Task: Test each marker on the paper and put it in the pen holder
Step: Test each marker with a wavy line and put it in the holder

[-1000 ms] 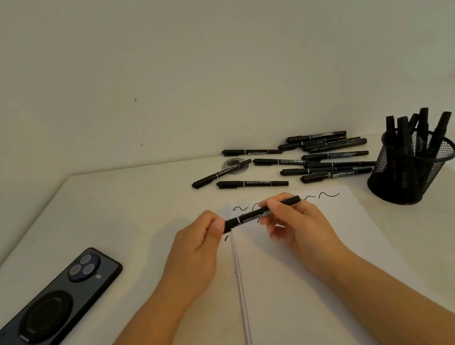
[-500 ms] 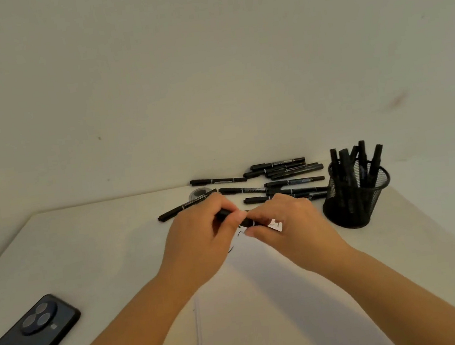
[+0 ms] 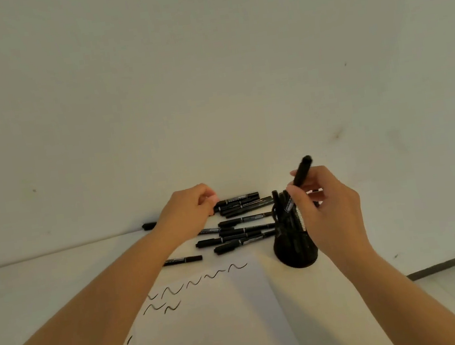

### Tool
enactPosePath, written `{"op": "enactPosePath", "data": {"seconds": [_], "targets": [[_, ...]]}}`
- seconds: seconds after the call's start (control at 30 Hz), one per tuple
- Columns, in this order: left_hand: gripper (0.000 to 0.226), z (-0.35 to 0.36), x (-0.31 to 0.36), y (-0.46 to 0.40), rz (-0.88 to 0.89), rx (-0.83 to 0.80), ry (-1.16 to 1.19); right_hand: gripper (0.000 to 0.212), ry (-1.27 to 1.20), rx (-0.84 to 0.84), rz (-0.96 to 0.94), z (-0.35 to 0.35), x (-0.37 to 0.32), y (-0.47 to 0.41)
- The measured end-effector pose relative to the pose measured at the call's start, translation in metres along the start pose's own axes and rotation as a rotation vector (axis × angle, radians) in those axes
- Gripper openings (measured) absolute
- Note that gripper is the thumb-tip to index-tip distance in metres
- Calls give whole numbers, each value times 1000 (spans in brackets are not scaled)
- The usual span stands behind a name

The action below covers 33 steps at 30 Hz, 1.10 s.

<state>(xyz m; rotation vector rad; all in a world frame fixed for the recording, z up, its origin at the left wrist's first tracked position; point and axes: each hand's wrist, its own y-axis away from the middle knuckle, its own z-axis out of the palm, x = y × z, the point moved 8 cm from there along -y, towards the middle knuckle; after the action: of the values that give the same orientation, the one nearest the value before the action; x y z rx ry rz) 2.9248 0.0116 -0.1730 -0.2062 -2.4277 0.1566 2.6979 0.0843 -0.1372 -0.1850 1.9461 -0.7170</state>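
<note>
Over the mesh pen holder (image 3: 294,253), the right hand (image 3: 329,211) pinches a black marker (image 3: 300,183), tilted, its lower end among the markers inside. Left hand (image 3: 185,209), fingers curled, hovers over the loose markers (image 3: 242,228) beyond the scribbled paper (image 3: 211,319); whether it holds anything cannot be told.

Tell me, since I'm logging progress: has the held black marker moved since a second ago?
Yes. The black marker, in the right hand, went from above the paper to the black mesh pen holder.
</note>
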Motion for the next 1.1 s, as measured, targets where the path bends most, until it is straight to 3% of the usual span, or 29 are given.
{"op": "enactPosePath", "data": {"seconds": [0.1, 0.23, 0.47, 0.67, 1.1], "targets": [[16, 19, -25, -29, -92, -80, -63, 15, -9, 43, 17, -10, 11, -8], [20, 51, -37, -48, -82, -191, -208, 18, 56, 1, 65, -5, 31, -10], [29, 86, -34, -68, 23, -185, -399, 74, 135, -110, 40, 12, 46, -6], [37, 103, -35, -75, 64, -150, -471, 60, 226, -185, -30, 28, 59, 4], [36, 113, -42, -83, -38, -150, -430, 34, 244, -138, -9, 27, 72, 2]]}}
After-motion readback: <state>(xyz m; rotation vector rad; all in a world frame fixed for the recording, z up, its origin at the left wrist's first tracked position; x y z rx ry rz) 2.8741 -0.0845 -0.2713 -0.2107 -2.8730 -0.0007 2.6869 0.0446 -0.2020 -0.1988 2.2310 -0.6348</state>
